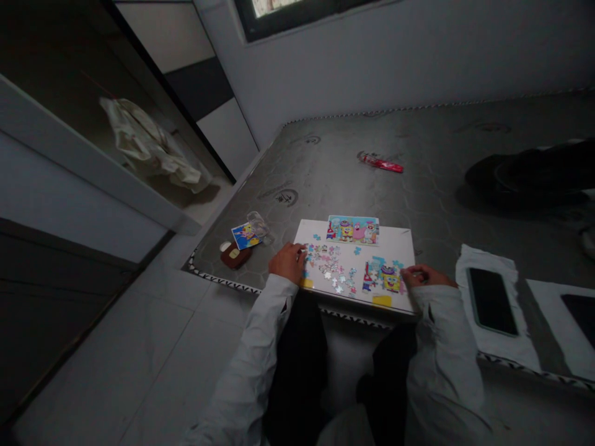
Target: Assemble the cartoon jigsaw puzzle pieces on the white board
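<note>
Both of my hands are at the white board (400,241), which lies along the near edge of the mattress (325,161). My left hand (288,261) rests at the board's left side, fingers curled beside the loose jigsaw pieces (332,272); I cannot tell whether that grip has a piece. My right hand (425,277) is at the right side of the partly joined SpongeBob jigsaw (390,280), fingertips close against it; whether that grip is grasping or merely touching cannot be confirmed. The printed picture card (353,230) lies at the board's far edge.

Risks, in my judgement: sideways pressure from the right fingertips could part the joined section. A sleeve or knee striking the board's near edge could spill pieces to the floor. Sheen on the loose pieces, under dim light, could cause misreading of their print.
</note>
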`<state>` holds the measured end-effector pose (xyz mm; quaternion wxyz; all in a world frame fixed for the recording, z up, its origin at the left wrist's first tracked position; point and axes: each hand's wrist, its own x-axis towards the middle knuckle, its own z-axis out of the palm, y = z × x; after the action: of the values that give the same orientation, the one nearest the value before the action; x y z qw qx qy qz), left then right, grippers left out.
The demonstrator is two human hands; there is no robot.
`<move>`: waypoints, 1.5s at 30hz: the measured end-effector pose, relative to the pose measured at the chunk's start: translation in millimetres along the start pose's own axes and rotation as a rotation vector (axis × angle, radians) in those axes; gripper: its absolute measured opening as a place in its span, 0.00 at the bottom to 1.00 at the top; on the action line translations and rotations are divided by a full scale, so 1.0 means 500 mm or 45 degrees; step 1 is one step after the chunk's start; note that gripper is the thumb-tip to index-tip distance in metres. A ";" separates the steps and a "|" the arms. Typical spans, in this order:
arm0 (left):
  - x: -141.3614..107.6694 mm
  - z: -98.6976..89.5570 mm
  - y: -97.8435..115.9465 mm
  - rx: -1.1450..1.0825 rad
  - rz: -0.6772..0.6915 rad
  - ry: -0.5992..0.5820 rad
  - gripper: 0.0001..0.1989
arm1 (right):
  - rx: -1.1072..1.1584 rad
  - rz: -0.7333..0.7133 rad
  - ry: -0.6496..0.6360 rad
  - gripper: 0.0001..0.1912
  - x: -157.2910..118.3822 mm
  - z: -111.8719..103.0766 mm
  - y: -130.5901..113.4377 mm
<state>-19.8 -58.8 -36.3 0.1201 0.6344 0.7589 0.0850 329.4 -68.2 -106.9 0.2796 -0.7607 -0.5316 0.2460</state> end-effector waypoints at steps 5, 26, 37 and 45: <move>0.025 0.009 0.023 0.011 0.096 -0.033 0.15 | -0.001 -0.009 0.029 0.19 0.000 0.003 0.002; 0.077 0.040 0.054 0.054 0.131 -0.100 0.11 | 0.103 -0.076 0.027 0.16 -0.011 0.000 0.014; 0.083 0.035 0.065 0.061 0.105 -0.130 0.10 | 0.077 -0.150 -0.085 0.23 -0.004 0.017 0.019; 0.080 0.047 0.058 0.110 0.107 -0.124 0.12 | 0.108 -0.135 -0.071 0.16 0.008 0.029 0.009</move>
<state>7.5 -14.8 -53.8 0.1258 0.6737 0.7278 0.0262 324.2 -63.4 -120.8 0.3093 -0.7118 -0.5677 0.2743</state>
